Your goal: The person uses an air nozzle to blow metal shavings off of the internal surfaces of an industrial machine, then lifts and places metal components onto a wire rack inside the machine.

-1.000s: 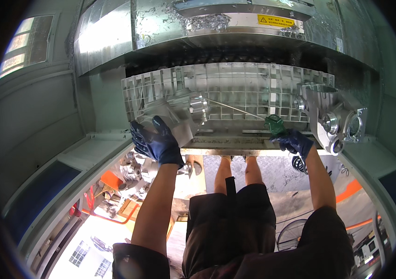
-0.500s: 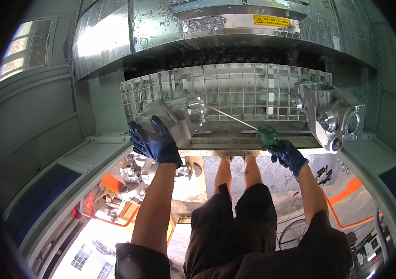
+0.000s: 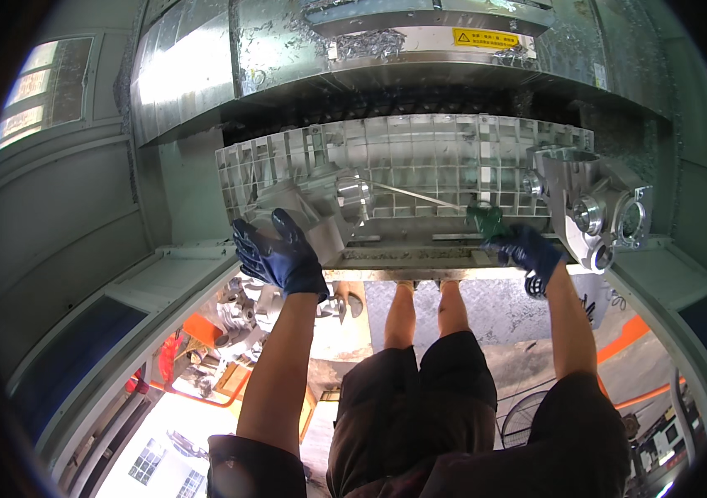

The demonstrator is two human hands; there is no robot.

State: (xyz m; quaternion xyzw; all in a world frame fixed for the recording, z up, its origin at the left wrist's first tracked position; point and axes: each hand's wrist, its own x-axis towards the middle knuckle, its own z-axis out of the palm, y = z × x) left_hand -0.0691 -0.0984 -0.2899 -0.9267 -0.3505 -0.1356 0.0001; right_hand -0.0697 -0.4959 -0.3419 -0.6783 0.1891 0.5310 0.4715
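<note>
My left hand, in a dark blue glove, rests with its fingers spread on the near side of a grey metal casting. The casting lies on a slotted metal fixture plate; its round machined bore faces right. My right hand, gloved alike, is closed on what looks like an air blow gun with a green body. Its long thin nozzle reaches left to the bore; whether the tip enters it, I cannot tell. The right fingers are partly blurred.
A second metal casting with several bores stands at the plate's right end. Metal chips cling to the machine's panels above. A metal sill runs in front of me. More castings lie below on the left.
My right hand has moved right and slightly up, with the green body and nozzle shifting along. My left hand and the casting under it have barely moved.
</note>
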